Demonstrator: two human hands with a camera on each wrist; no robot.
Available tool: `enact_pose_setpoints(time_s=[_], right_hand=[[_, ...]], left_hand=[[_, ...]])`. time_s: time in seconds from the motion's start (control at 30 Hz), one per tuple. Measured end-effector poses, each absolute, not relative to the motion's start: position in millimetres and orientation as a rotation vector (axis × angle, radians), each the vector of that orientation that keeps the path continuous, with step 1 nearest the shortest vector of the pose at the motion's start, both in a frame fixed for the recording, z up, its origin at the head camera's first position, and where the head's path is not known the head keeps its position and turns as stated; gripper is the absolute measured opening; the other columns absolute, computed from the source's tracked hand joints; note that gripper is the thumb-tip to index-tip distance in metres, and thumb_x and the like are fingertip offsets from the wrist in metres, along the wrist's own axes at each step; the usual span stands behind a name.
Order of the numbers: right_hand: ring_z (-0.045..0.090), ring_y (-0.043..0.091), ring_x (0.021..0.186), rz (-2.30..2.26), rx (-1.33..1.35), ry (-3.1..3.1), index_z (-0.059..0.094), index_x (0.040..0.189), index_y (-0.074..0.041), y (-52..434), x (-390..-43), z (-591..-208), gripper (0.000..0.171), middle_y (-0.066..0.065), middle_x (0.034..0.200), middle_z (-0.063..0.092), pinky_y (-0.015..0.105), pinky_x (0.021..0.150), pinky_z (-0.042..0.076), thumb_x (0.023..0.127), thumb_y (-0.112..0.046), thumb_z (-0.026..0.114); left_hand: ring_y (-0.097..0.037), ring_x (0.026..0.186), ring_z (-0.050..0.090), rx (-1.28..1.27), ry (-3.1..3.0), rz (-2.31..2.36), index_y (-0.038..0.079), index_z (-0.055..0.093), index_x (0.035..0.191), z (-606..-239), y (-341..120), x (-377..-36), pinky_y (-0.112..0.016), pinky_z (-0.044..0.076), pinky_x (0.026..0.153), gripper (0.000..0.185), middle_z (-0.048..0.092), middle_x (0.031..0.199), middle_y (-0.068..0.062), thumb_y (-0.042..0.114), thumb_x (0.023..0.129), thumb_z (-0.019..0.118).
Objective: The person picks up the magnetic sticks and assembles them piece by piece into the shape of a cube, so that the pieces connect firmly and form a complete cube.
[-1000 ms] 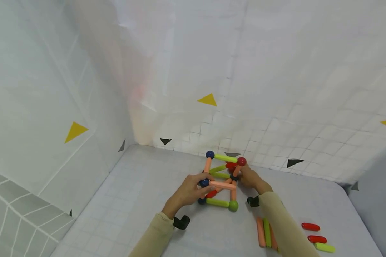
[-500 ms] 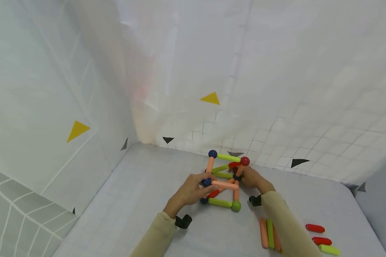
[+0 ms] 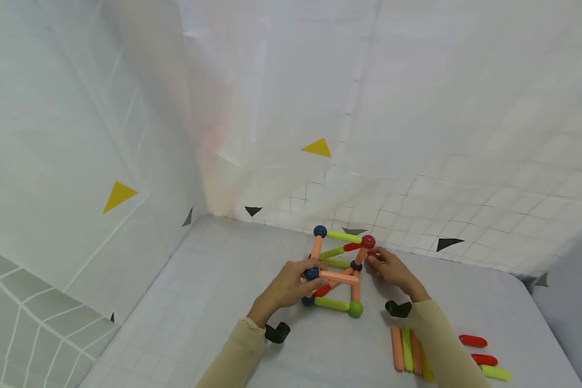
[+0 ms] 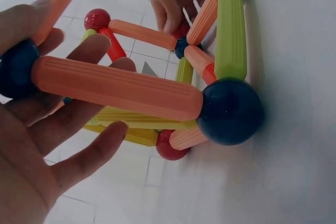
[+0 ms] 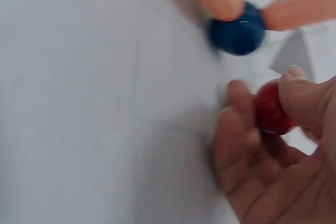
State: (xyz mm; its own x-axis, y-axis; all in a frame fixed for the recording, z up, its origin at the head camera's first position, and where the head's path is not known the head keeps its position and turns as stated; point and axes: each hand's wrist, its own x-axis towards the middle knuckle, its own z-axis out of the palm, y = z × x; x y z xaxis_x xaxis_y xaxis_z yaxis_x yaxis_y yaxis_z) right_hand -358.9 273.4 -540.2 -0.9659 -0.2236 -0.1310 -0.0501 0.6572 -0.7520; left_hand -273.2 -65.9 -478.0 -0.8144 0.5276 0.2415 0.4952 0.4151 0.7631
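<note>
A frame of ridged rods and shiny balls stands on the table. My left hand [image 3: 288, 283] holds its near upper corner, fingers around a dark blue ball [image 4: 20, 69], with thumb and fingertips on an orange rod [image 4: 60, 3]. Another orange rod [image 4: 118, 87] runs down to a lower blue ball [image 4: 231, 111]. My right hand [image 3: 393, 269], just right of the frame, pinches a loose red ball [image 5: 272, 109] between thumb and fingers. Near it, but apart, is the frame's blue corner ball [image 5: 239, 30]. Another red ball [image 3: 368, 242] tops the far right corner, with a red rod [image 3: 352, 247] below.
Beside my right forearm lies a row of loose orange rods [image 3: 397, 349] and yellow-green rods [image 3: 407, 349]. Farther right are short red rods [image 3: 473, 340] and a short yellow-green rod [image 3: 496, 373]. A white sheeted wall [image 3: 407, 205] rises close behind the frame.
My right hand has drawn back to the right, out from behind the frame's right corner, and a red ball now shows in its fingers. The left hand keeps its hold.
</note>
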Motion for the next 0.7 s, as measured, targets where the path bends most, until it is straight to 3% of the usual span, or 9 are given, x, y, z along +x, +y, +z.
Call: enact_pose_setpoints(time_s=[0.13, 0.27, 0.5, 0.7], right_hand=[[0.061, 0.032, 0.111, -1.313, -0.092, 2.57, 0.049, 0.152, -0.004, 278.5, -336.0, -536.3, 0.052, 0.025, 0.14, 0.062, 0.032, 0.081, 0.054, 0.113, -0.038, 0.051], [0.064, 0.031, 0.117, -1.431, 0.02, 2.534, 0.049, 0.151, -0.003, 278.4, -311.4, -537.3, 0.056, 0.023, 0.146, 0.063, 0.03, 0.081, 0.054, 0.11, -0.04, 0.058], [0.066, 0.023, 0.119, -1.688, 0.167, 2.583, 0.056, 0.147, -0.01, 265.8, -274.6, -532.4, 0.061, 0.015, 0.144, 0.063, 0.019, 0.089, 0.053, 0.099, -0.041, 0.075], [0.065, 0.009, 0.112, -1.815, 0.119, 2.676, 0.064, 0.144, -0.015, 246.2, -249.4, -517.1, 0.056, 0.012, 0.136, 0.069, 0.018, 0.088, 0.055, 0.095, -0.039, 0.08]], left_hand=[[-0.008, 0.09, 0.062, 0.928, 2.62, 1.386, 0.018, 0.073, 0.124, -478.8, -66.4, -273.1, -0.027, 0.056, 0.083, 0.027, 0.075, 0.126, -0.003, 0.035, 0.102, 0.072], [-0.01, 0.092, 0.064, 0.927, 2.601, 1.419, 0.018, 0.073, 0.124, -479.9, -67.2, -273.2, -0.026, 0.057, 0.082, 0.025, 0.075, 0.126, -0.003, 0.03, 0.102, 0.073], [-0.009, 0.09, 0.065, 0.942, 2.595, 1.442, 0.018, 0.073, 0.123, -484.3, -66.9, -274.2, -0.026, 0.057, 0.08, 0.025, 0.076, 0.12, -0.001, 0.031, 0.102, 0.073], [-0.011, 0.089, 0.064, 0.925, 2.572, 1.464, 0.018, 0.073, 0.125, -483.8, -65.0, -274.0, -0.025, 0.057, 0.076, 0.028, 0.075, 0.12, -0.002, 0.035, 0.102, 0.072]])
